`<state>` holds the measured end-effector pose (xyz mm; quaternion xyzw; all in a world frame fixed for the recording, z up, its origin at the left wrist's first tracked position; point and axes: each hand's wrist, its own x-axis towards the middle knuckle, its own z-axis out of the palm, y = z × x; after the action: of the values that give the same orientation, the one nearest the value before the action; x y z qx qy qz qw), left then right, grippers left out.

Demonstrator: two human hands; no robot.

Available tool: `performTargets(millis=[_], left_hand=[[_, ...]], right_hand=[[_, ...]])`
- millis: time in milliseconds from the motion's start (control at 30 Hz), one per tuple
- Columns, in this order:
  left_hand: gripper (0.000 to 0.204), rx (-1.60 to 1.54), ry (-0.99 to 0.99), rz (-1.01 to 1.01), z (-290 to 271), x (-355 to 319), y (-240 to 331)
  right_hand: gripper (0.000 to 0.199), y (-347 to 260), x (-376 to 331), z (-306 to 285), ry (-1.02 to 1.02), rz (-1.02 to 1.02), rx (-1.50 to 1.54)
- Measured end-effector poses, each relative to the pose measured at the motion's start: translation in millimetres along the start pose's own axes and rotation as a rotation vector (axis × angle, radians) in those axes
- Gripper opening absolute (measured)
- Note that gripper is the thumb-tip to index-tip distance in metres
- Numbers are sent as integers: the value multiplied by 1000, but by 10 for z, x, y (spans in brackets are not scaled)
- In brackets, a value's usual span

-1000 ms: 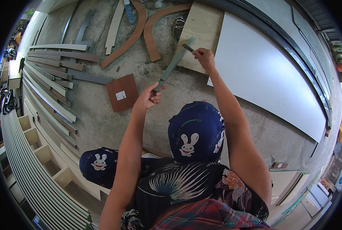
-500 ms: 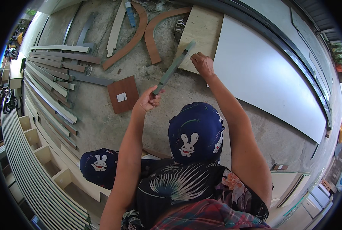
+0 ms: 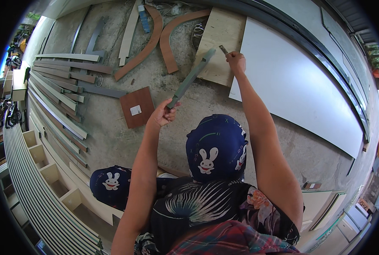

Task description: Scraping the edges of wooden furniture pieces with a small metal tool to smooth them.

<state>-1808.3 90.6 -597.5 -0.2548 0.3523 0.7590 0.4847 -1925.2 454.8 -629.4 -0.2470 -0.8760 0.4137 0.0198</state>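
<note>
Grey-green and long, the strip (image 3: 189, 80) is what I see first in the head view: it slants from my left hand (image 3: 161, 115) up and to the far right, its far end just beside the plywood sheet (image 3: 221, 42). That hand is curled tight around the strip's near end. My right hand (image 3: 236, 61) reaches far out, fingers pinched on a small dark piece (image 3: 223, 49) held against the plywood, close to the strip's tip. I judge the strip light and stiff, since it stays straight held by one end; a grip nearer its middle would steady it better. A big white panel (image 3: 300, 85) lies to the right. Far left, wooden slats (image 3: 62, 91) lie in rows, with curved wooden pieces (image 3: 149, 44) beyond and a brown square board (image 3: 137, 107) near my left hand. Near left, open wooden compartments (image 3: 49, 170) look empty.
</note>
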Motion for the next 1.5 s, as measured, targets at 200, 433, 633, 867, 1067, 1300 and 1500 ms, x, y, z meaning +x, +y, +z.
performTargets(millis=[200, 433, 633, 867, 1067, 1300, 1500], left_hand=[[51, 20, 34, 0, -57, 18, -56], [42, -16, 124, 143, -103, 10, -119], [42, -31, 68, 203, -172, -5, -34], [30, -111, 147, 313, -396, -126, 57], [30, 0, 223, 429, 36, 81, 138], [40, 412, 330, 662, 851, 841, -141], [41, 785, 371, 668, 1286, 1438, -389]], right_hand=[[30, 93, 98, 176, -228, -44, 208], [26, 160, 64, 227, -68, 63, 212], [21, 126, -211, 161, -123, 144, 531], [16, -48, -623, 211, -215, 162, 719], [17, -51, -975, -2, -129, 207, 788], [21, 70, -1311, -514, -41, 171, 787], [20, 183, -1646, -744, -2, 199, 737]])
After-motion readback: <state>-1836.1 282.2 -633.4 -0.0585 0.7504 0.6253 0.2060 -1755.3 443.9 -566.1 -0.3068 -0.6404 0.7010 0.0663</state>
